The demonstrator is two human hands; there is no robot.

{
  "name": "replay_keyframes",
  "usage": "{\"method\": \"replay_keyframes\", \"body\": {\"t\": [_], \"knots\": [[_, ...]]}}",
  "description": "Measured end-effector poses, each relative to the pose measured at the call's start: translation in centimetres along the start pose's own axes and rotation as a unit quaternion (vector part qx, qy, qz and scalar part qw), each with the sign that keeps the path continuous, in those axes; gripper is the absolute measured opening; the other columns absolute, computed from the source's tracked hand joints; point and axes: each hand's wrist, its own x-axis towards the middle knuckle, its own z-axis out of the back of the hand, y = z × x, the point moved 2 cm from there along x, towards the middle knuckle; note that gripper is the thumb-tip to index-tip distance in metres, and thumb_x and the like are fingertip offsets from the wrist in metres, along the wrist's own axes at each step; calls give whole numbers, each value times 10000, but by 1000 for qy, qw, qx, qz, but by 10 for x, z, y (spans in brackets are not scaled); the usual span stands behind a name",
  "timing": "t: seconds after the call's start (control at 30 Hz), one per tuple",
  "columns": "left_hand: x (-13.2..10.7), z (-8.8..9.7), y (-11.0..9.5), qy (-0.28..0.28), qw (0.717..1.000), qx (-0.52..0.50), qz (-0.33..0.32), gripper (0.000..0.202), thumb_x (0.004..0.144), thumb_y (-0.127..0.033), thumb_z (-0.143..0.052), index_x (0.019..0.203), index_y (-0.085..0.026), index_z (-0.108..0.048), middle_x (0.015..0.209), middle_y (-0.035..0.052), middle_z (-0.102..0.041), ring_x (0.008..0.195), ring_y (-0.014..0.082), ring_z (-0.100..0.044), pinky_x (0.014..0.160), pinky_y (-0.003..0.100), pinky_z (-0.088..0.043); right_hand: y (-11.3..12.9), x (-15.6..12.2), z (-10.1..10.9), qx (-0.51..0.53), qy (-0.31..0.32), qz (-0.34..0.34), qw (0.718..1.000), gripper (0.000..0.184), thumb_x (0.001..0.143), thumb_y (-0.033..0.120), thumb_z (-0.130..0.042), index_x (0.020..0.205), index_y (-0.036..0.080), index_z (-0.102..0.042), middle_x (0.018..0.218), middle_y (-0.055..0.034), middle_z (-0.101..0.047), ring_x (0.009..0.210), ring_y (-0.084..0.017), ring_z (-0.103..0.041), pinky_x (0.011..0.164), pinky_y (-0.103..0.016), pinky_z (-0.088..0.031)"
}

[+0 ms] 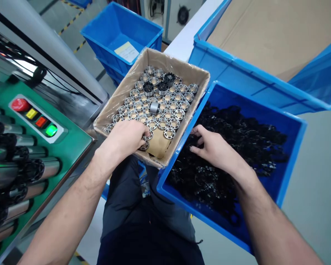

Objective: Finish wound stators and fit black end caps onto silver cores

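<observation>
My left hand [127,136] reaches into a plastic-lined cardboard box [107,110]. Its thumb and fingers are closed on a slotted metal ring [148,135] near the front of the box. Rows of similar rings stand beyond it, with a few black plastic parts [148,88] on top and one ring [154,108] lying on its side. Over the blue bin [292,147] on the right, my right hand [209,143] has its thumb and fingers apart and bent, close to a heap of black plastic parts [226,125]. Its fingertips partly blend into the dark heap.
On the left is a green machine panel [74,143] with several metal cylinders and a button box [35,117]. Stacked blue crates [121,29] stand behind the cardboard box. A large blue crate [251,73] with a cardboard sheet is at the back right.
</observation>
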Motion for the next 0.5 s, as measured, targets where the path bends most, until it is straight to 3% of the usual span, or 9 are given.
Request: {"method": "replay_keyframes", "body": {"t": [0.1,0.17,0.2,0.27,0.33,0.4,0.43,0.5], "knots": [[-9,0,1,-41,998,-39,-34,275,1045,-187,-750,1246,-284,-911,1131,62,-859,1073,331,-818,953,453,-600,-2,2,-2,89,22,-21,996,271,987,259,-772,1209,254,-617,1228,-73,-867,682,-193,-802,776,-396,-690],[-14,0,-1,-132,979,-137,-75,200,1035,-226,-773,1179,-273,-904,1230,75,-815,1095,303,-790,959,449,-623,-5,1,4,116,14,-19,993,267,986,239,-722,1231,261,-620,1158,-44,-864,649,-179,-793,731,-372,-682],[-15,1,-3,-183,954,-216,-96,172,1020,-242,-784,1155,-260,-889,1298,84,-785,1142,293,-777,968,438,-641,-6,-1,8,131,2,-16,991,297,974,237,-727,1253,263,-630,1094,-28,-855,660,-184,-801,700,-355,-675],[-14,0,-9,-241,866,-421,-122,153,978,-262,-801,1128,-235,-819,1412,98,-740,1242,279,-760,961,398,-682,-4,-6,19,186,-29,-4,982,333,984,293,-775,1290,259,-648,940,4,-808,660,-189,-797,615,-310,-648],[-9,-2,-19,-206,749,-619,-113,189,960,-255,-789,1133,-227,-717,1490,105,-730,1285,268,-769,911,355,-711,4,-11,27,277,-45,20,960,334,1029,395,-833,1279,252,-663,827,32,-748,638,-170,-769,558,-261,-619],[-2,-4,-33,-139,645,-747,-84,230,949,-206,-728,1168,-223,-661,1506,112,-742,1265,258,-797,830,315,-714,16,-16,27,374,-35,57,925,341,1049,467,-889,1209,247,-684,809,33,-745,634,-142,-753,543,-219,-604],[1,-5,-40,-115,605,-785,-68,243,944,-197,-687,1184,-214,-657,1489,121,-752,1247,259,-809,785,301,-707,23,-18,24,420,-19,72,904,348,1046,481,-915,1170,243,-692,835,23,-766,646,-134,-763,542,-206,-604],[6,-10,-52,-94,556,-825,-47,236,958,-241,-652,1188,-192,-666,1396,141,-778,1156,258,-832,657,263,-658,35,-20,13,498,17,92,862,377,1006,468,-979,1117,236,-703,933,3,-813,652,-123,-784,531,-193,-608]]}}
